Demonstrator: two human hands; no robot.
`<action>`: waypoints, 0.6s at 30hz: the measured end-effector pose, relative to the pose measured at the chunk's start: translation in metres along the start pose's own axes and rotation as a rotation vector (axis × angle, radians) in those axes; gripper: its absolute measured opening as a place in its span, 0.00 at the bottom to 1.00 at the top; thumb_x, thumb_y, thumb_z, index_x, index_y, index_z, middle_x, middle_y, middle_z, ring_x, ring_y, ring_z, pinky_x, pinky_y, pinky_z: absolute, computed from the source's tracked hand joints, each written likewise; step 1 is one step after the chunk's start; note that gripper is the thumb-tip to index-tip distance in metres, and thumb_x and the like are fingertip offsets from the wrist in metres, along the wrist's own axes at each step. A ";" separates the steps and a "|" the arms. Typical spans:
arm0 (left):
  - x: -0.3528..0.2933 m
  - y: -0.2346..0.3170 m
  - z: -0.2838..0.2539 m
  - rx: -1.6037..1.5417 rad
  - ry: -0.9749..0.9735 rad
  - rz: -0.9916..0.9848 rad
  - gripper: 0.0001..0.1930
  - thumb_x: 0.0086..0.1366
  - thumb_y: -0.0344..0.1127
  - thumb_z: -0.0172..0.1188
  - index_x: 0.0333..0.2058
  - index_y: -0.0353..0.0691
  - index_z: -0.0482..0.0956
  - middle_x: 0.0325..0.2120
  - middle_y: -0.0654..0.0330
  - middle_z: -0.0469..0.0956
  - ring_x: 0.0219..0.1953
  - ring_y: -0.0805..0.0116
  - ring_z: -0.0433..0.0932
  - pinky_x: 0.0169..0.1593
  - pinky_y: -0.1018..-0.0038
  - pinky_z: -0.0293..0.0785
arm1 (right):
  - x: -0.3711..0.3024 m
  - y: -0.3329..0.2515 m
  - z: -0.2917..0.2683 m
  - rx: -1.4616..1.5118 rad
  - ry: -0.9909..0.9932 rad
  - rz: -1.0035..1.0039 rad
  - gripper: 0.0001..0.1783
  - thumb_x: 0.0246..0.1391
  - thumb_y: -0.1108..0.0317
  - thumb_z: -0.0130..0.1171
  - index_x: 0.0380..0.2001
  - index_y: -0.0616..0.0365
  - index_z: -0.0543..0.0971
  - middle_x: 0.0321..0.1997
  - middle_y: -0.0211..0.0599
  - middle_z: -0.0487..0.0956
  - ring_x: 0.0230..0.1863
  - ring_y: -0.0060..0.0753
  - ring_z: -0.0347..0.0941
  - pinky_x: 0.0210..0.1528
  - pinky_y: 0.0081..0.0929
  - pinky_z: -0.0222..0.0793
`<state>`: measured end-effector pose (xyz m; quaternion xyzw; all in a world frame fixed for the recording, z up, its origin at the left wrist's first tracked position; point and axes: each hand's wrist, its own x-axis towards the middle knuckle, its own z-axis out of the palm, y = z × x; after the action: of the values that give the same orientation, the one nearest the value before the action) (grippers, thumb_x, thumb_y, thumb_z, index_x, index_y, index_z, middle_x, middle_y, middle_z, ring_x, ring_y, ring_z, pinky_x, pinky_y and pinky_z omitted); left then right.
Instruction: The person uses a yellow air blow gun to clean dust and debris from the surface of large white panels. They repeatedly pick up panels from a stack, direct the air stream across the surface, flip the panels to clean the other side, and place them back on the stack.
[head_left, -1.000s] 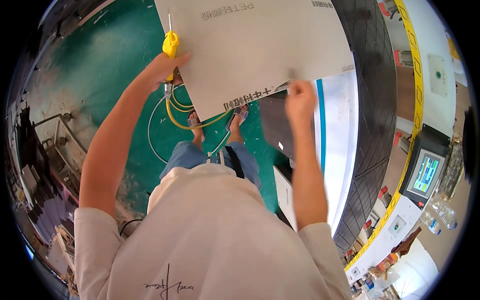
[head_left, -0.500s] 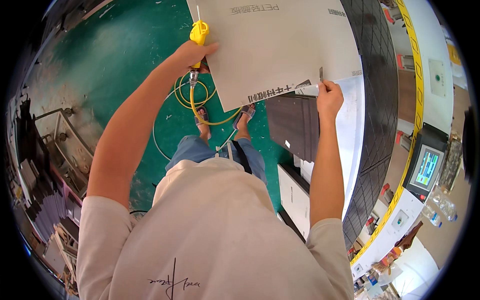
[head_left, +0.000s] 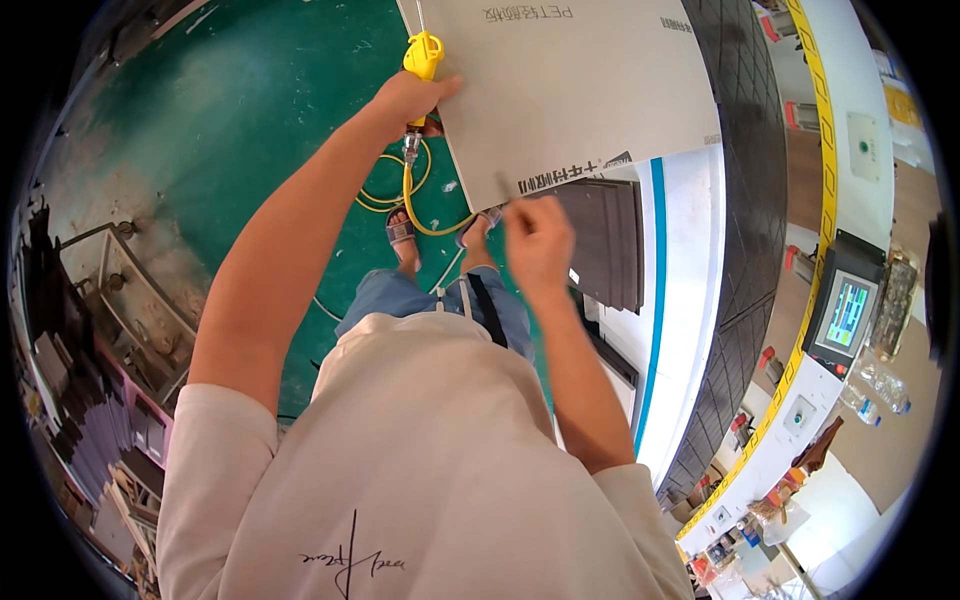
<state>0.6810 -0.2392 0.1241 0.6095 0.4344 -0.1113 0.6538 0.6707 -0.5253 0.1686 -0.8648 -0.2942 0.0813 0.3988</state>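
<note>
A large grey-beige board (head_left: 590,80) with dark print lies before me. My left hand (head_left: 412,98) is closed round a yellow air blow gun (head_left: 424,55), whose thin metal nozzle points away from me; the thumb reaches onto the board's left edge. A yellow hose (head_left: 408,182) hangs from the gun's lower end. My right hand (head_left: 540,240), smeared by motion, is closed at the board's near edge, close to its near left corner. From its fingers sticks a small, thin blade-like scraper (head_left: 503,185), blurred and lying over the board's printed edge.
Dark panels (head_left: 605,245) are stacked below the board's near edge. To the right runs a machine with a black slatted conveyor (head_left: 752,200), a yellow-marked rail and a control screen (head_left: 848,312). A metal-framed cart (head_left: 135,300) stands left on the green floor (head_left: 290,90).
My right hand has swept left along the board's near edge with the scraper, from near its right part to near its left corner. The left hand keeps hold of the blow gun.
</note>
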 end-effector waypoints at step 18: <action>-0.020 0.015 0.007 -0.026 0.017 -0.034 0.24 0.63 0.53 0.71 0.35 0.33 0.78 0.26 0.57 0.81 0.24 0.66 0.83 0.23 0.76 0.73 | 0.019 0.020 0.008 0.051 0.019 -0.074 0.03 0.56 0.72 0.61 0.29 0.56 0.77 0.31 0.39 0.73 0.33 0.48 0.74 0.32 0.41 0.71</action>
<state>0.6818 -0.2496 0.1479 0.5942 0.4518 -0.1114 0.6560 0.6923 -0.5191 0.1502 -0.8436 -0.3200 0.0655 0.4261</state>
